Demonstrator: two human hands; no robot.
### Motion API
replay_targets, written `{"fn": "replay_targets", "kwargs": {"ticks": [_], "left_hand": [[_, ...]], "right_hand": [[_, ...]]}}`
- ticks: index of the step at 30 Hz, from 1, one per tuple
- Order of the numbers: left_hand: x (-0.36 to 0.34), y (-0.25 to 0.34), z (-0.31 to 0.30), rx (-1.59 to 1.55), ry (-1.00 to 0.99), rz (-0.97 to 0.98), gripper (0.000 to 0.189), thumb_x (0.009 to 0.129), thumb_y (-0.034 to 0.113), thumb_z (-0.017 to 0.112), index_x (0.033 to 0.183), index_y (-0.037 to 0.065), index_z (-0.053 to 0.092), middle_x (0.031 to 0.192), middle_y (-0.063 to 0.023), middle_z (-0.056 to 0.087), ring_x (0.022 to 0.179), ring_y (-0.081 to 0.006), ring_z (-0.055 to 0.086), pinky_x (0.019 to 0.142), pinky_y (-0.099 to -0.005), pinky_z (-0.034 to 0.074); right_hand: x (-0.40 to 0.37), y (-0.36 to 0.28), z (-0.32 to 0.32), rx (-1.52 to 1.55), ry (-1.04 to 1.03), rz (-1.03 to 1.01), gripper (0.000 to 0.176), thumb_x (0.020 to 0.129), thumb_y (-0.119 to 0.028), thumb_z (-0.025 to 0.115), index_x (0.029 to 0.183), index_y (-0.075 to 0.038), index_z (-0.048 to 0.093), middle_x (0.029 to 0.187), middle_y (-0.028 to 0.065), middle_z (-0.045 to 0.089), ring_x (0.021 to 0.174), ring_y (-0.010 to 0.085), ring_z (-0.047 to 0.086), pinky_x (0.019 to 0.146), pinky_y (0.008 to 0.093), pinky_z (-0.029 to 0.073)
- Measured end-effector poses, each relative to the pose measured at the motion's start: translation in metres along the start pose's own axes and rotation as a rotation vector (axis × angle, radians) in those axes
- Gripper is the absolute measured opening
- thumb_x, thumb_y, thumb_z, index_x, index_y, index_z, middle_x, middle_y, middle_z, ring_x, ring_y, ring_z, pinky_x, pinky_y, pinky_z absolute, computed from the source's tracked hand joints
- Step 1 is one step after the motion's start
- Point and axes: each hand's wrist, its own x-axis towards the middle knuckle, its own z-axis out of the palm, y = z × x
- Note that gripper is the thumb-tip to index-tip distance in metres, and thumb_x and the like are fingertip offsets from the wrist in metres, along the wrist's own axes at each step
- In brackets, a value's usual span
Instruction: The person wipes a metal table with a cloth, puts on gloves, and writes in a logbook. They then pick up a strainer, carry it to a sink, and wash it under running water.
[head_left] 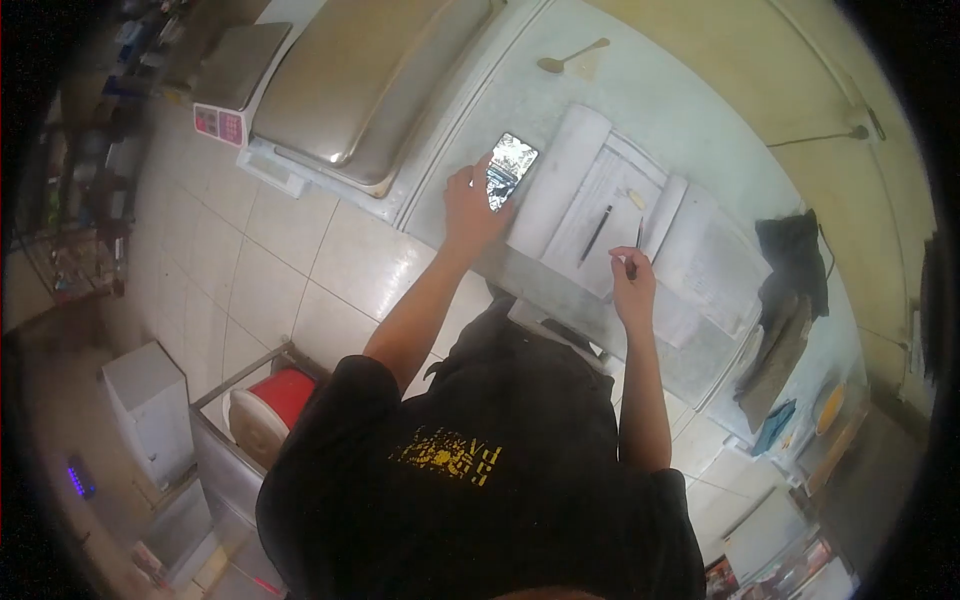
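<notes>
At the left edge of the papers on the worktop (690, 110), a phone (511, 170) with a lit screen stands tilted in the left hand (468, 207). The hand's fingers are curled around the phone's lower left side, and its heel rests on the worktop. Just right of the phone lies an open sheaf of printed papers (612, 185), with its left page curled up into a roll (560, 178) that runs alongside the phone. A dark pen (595, 235) lies loose on the flat page.

Right of it, the right hand (632, 285) is closed around a second thin pen (639, 238), which points away from the person onto the paper. I cannot tell whether its tip touches the sheet. More loose sheets (710, 260) spread to the right of that hand.

Farther right, a dark cloth (792, 262) is heaped near the worktop's edge. At the far side, a spoon (571, 58) lies alone, well apart from the papers. To the far left sit a broad steel lid (370, 80) and, beyond it, a weighing scale (235, 85). Near the person's left side, on the tiled floor (270, 280), stands a red and white drum (270, 410), with a white box (150, 410) left of it.
</notes>
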Motion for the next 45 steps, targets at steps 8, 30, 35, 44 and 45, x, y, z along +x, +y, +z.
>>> {"fn": "replay_targets", "kwargs": {"ticks": [8,30,35,44,45], "left_hand": [[0.008,0.001,-0.002,-0.034,0.054,0.015,0.075,0.066,0.019,0.077,0.132,0.008,0.044,0.115,-0.0176,0.053,0.105,-0.0382,0.048,0.092,-0.0485,0.038],[-0.055,0.118,-0.013,-0.233,0.147,0.28,0.045,0.083,0.008,0.063,0.124,-0.002,0.049,0.12,-0.0209,0.052,0.114,-0.0386,0.046,0.099,-0.0485,0.034],[-0.112,0.224,0.065,-0.458,-0.338,0.432,0.045,0.086,0.002,0.054,0.13,-0.003,0.047,0.13,-0.0228,0.051,0.126,-0.0371,0.046,0.106,-0.0432,0.035],[-0.099,0.342,0.25,0.045,-0.268,0.499,0.05,0.096,0.019,0.045,0.142,0.001,0.037,0.152,-0.0158,0.03,0.142,-0.0396,0.02,0.114,-0.0538,0.014],[-0.099,0.34,0.256,0.105,-0.247,0.465,0.05,0.097,0.022,0.044,0.142,0.002,0.036,0.152,-0.0151,0.029,0.142,-0.0396,0.019,0.115,-0.0541,0.013]], "right_hand": [[-0.006,0.004,0.018,-0.252,0.018,0.029,0.019,0.084,-0.005,0.056,0.102,-0.01,0.062,0.082,0.011,0.055,0.073,0.0246,0.056,0.066,0.0371,0.046],[0.069,0.02,-0.047,-0.129,0.207,-0.242,0.022,0.09,-0.019,0.061,0.104,-0.002,0.065,0.103,0.0137,0.066,0.092,0.029,0.063,0.079,0.0388,0.049],[0.019,0.105,-0.178,-0.008,0.35,-0.108,0.019,0.088,-0.011,0.065,0.105,-0.005,0.067,0.092,0.0142,0.066,0.073,0.0235,0.064,0.066,0.0309,0.052],[0.066,0.202,-0.273,-0.32,0.04,-0.41,0.015,0.084,-0.011,0.065,0.096,-0.003,0.067,0.092,0.0134,0.063,0.085,0.0298,0.063,0.075,0.0375,0.052],[0.074,0.206,-0.272,-0.352,0.009,-0.443,0.014,0.085,-0.012,0.064,0.095,-0.003,0.067,0.093,0.0133,0.063,0.088,0.0299,0.062,0.077,0.0378,0.051]]}}
